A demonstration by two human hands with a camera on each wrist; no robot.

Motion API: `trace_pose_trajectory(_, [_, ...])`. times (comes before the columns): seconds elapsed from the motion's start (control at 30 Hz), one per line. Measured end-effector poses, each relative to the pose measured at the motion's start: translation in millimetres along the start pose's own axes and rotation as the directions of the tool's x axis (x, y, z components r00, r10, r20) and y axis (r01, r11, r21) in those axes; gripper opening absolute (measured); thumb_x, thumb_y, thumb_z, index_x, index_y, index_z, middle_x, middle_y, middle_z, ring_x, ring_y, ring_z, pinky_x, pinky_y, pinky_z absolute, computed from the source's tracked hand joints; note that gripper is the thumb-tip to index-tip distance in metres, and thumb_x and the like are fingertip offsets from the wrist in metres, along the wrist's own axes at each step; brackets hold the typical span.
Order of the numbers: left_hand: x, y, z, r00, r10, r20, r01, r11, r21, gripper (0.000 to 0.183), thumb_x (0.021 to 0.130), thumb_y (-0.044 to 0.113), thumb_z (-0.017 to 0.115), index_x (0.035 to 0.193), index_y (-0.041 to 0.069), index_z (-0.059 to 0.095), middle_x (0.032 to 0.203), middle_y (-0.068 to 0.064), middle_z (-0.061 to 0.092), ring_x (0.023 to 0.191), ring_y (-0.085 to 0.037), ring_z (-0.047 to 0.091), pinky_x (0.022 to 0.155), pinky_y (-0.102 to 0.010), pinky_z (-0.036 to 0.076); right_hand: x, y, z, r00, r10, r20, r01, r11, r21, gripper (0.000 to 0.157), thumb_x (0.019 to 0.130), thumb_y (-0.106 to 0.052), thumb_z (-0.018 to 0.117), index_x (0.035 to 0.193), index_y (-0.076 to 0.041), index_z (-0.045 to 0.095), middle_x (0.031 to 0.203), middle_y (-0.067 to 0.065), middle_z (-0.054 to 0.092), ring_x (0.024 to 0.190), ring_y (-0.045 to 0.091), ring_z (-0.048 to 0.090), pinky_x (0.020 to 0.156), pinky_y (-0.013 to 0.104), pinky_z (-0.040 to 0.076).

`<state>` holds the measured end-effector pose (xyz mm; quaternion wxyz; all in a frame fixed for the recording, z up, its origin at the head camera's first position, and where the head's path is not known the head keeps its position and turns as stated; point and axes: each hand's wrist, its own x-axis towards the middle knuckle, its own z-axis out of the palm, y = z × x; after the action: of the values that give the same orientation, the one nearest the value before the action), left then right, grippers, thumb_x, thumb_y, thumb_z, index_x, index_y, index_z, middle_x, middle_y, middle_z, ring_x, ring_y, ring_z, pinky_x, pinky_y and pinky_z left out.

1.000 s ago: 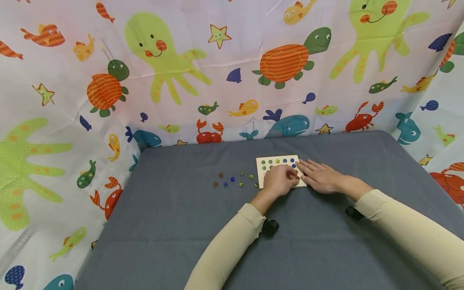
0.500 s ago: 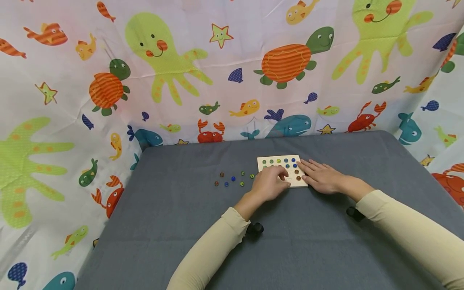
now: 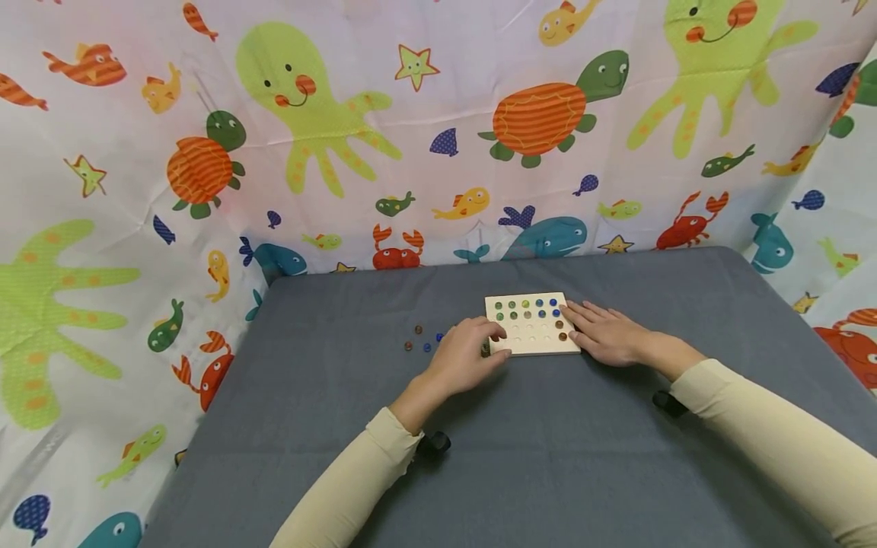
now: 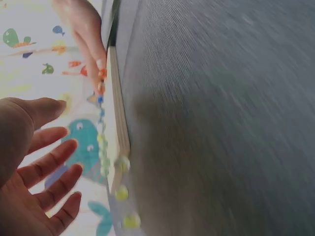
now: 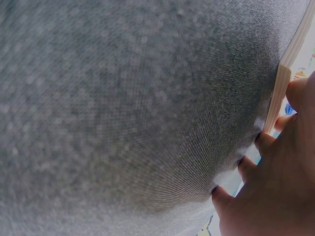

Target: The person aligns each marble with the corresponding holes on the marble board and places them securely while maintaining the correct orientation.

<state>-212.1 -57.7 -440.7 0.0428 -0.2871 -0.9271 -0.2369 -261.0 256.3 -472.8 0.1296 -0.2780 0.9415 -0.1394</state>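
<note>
A pale wooden board with rows of round hollows lies on the grey cloth. Glass marbles fill its two far rows, green and yellow at left, blue at right. Two brown marbles sit in the right-hand column. My left hand is over the board's left edge, fingers spread and nothing between them; the left wrist view shows the same hand above the cloth, near yellow-green marbles. My right hand lies flat, its fingertips on the board's right edge.
Left of the board, loose brown marbles and blue marbles lie on the grey tablecloth; my left hand hides others. A curtain printed with sea animals hangs behind the table and along both sides.
My left hand has let go of a brown marble in the right-hand column and moved left, off the board's middle to its left edge. The right hand has stayed in place.
</note>
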Motion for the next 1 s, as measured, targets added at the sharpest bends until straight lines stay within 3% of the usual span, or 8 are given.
trace_pose_trajectory(0.33, [-40.6,-37.0,-29.3,0.994,-0.066,-0.083,0.057,0.992,-0.111,0.028,0.095,0.027,0.075,0.117,0.010,0.073,0.113,-0.004,0.070,0.103,-0.026,0.065,0.084,-0.043,0.053,1,1,2.2,1.000,-0.002,0.002,0.002,1.000,-0.011,0.070,0.110,-0.052,0.030,0.164,-0.009,0.019,0.168,0.021,0.018,0.153,0.048,0.015,0.114,0.073,0.014])
trace_pose_trajectory(0.57, [-60.8,-60.5,-42.5,0.990,-0.103,-0.094,0.090,0.987,-0.132,0.029,0.095,0.027,0.076,0.119,0.011,0.072,0.116,-0.005,0.068,0.103,-0.030,0.063,0.082,-0.044,0.051,2,2,3.1,1.000,0.010,0.006,-0.010,1.000,-0.006,0.070,0.110,-0.052,0.029,0.164,-0.008,0.018,0.169,0.020,0.017,0.154,0.047,0.013,0.114,0.073,0.012])
trace_pose_trajectory(0.77, [-71.3,-76.0,-49.8,0.986,-0.145,-0.086,0.129,0.978,-0.167,0.034,0.093,0.025,0.078,0.123,0.009,0.070,0.120,-0.009,0.066,0.102,-0.031,0.063,0.080,-0.044,0.051,1,1,1.6,1.000,0.008,0.014,-0.008,1.000,-0.007,0.070,0.110,-0.053,0.028,0.164,-0.009,0.017,0.169,0.020,0.016,0.154,0.047,0.013,0.115,0.073,0.012])
trace_pose_trajectory(1.0, [-71.8,-91.1,-54.4,0.982,-0.172,-0.072,0.153,0.963,-0.221,0.039,0.092,0.021,0.079,0.125,0.005,0.067,0.123,-0.016,0.064,0.103,-0.033,0.066,0.089,-0.049,0.053,2,1,0.2,0.999,0.021,0.025,-0.021,1.000,0.007,0.067,0.111,-0.045,0.034,0.164,-0.008,0.016,0.169,0.019,0.015,0.154,0.046,0.011,0.116,0.072,0.011])
